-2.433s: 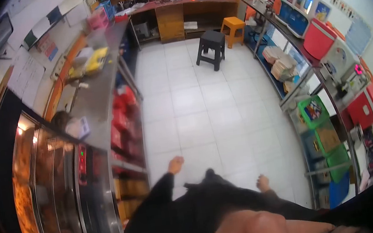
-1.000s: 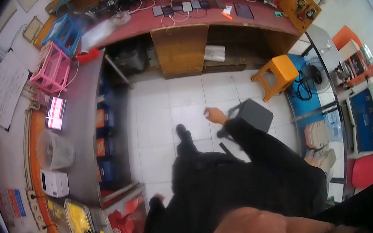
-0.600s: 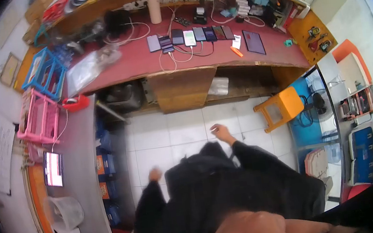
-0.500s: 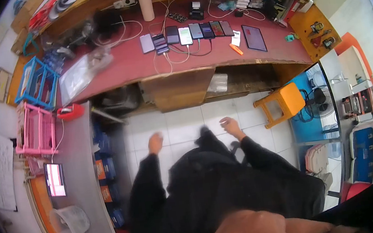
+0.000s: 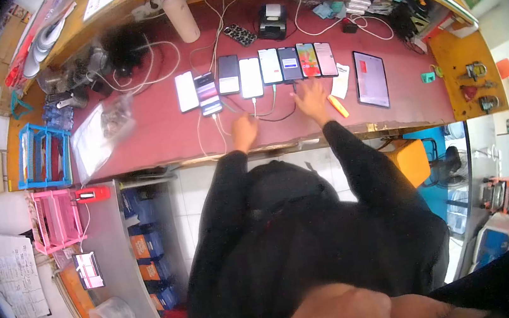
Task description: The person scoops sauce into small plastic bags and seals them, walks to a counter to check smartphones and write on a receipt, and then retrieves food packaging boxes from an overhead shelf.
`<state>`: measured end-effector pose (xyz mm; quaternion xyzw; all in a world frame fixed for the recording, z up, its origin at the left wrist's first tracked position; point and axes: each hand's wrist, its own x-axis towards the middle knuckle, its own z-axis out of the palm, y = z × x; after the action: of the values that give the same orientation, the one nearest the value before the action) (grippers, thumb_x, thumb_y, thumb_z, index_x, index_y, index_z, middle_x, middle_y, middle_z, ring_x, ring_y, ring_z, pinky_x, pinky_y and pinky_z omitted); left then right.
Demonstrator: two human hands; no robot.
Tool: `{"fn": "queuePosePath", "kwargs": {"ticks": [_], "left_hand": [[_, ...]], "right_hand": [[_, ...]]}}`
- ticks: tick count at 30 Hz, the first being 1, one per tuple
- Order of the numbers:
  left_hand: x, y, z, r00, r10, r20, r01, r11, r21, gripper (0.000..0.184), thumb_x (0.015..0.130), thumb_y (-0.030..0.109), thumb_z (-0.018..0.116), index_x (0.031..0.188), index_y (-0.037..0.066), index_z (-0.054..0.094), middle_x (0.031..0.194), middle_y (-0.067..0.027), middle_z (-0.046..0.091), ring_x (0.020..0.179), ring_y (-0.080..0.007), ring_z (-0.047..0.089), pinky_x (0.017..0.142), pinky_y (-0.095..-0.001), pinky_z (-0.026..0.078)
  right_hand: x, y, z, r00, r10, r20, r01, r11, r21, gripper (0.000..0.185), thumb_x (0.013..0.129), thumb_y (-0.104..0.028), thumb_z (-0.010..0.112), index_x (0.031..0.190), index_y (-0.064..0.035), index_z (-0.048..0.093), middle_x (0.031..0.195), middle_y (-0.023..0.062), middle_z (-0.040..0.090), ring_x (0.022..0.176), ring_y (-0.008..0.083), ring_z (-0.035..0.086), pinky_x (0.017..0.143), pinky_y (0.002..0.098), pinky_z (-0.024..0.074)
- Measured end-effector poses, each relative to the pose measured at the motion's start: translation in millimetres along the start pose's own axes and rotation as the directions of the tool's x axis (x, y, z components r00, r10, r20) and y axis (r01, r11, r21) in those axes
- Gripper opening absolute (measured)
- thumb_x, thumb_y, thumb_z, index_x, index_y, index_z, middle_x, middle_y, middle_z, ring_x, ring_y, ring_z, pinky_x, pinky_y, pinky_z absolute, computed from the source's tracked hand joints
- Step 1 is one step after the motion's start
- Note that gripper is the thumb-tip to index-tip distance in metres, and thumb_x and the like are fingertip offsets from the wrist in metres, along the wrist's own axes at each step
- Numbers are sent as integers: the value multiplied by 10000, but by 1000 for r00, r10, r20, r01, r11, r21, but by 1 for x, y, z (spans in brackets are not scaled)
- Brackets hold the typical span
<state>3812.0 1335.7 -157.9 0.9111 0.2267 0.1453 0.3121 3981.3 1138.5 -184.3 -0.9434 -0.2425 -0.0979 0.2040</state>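
My right hand (image 5: 312,100) lies over the red counter with its fingers spread, just below a phone with a red and green screen (image 5: 309,62) and a dark-screened phone (image 5: 289,65). My left hand (image 5: 244,131) is at the counter's front part with fingers curled, beside the white charging cable (image 5: 254,106) of a white-screened phone (image 5: 250,78). Whether it grips the cable is hidden. Several more phones stand in the row, among them a white-screened one (image 5: 186,91) at the left end and a pink-screened one (image 5: 325,59) at the right end.
A tablet (image 5: 371,78), a paper slip (image 5: 340,81) and an orange cutter-like tool (image 5: 338,106) lie right of my hands. Behind the phones are a pink bottle (image 5: 180,14) and a small black printer (image 5: 272,22). A yellow stool (image 5: 408,161) stands below the counter.
I have come closer to the counter. Both hands have moved forward from above the floor to the counter, in front of the phones. More of the phone screens look lit.
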Motion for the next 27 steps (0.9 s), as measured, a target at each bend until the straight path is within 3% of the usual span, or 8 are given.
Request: {"fn": "queuePosePath", "kwargs": {"ticks": [5,9,14,18,20,22,25,27], "left_hand": [[32,-8,24,981,-162,-103,176,972,155,420,792,349,682,1035,9,651,1058,-239,589,1095,-427,522,867,-505,433],[58,-8,33,972,-232,-25,230,939,257,552,783,418,683,1175,38,598,1240,-210,530,1216,-402,433,987,-569,314],[74,-14,54,965,-250,-83,262,943,204,548,769,430,695,1147,44,608,1127,-188,567,1133,-369,494,924,-547,355],[82,-2,52,969,-181,-168,214,954,209,526,770,420,693,1105,22,613,1064,-189,574,1047,-387,522,875,-510,399],[92,0,49,975,-123,-183,162,964,212,528,774,417,689,1098,9,610,1036,-196,570,1011,-398,527,856,-495,414],[98,4,45,981,-115,-157,151,959,241,536,776,401,692,1100,-16,599,1023,-204,565,1012,-402,521,864,-490,414],[104,2,54,986,-112,-123,136,970,204,536,778,369,698,1101,-44,586,1016,-217,559,1015,-405,513,875,-490,413],[109,-5,60,989,-92,-116,112,976,185,534,778,348,703,1101,-58,579,1013,-221,557,1014,-403,509,876,-488,414]], "right_hand": [[68,1,21,990,6,144,6,996,-84,608,811,-561,596,1326,-249,514,1462,217,251,1385,427,169,1003,748,120],[83,10,33,988,-58,142,69,995,-69,638,784,-579,614,1323,-253,516,1470,230,217,1380,425,177,989,740,134],[93,16,28,976,-127,176,136,990,-38,637,782,-556,631,1323,-240,515,1436,245,275,1359,447,201,988,725,173],[122,52,21,1000,-1,-1,1,1000,16,644,805,-520,634,1355,-235,459,1388,256,339,1331,438,256,992,675,238],[149,88,18,919,382,97,-383,924,0,614,811,-502,636,1327,-212,476,1372,265,360,1278,421,335,959,632,305],[171,131,25,915,389,-110,-396,916,-56,687,830,-541,605,1222,15,515,1208,325,516,1149,450,479,949,547,363],[189,180,35,849,463,255,-520,816,250,765,856,-559,569,1301,53,456,1170,352,529,1136,465,496,969,480,384],[185,195,40,866,420,272,-452,890,63,760,864,-555,559,1307,53,457,1225,354,508,1196,454,467,1011,465,362]]}}
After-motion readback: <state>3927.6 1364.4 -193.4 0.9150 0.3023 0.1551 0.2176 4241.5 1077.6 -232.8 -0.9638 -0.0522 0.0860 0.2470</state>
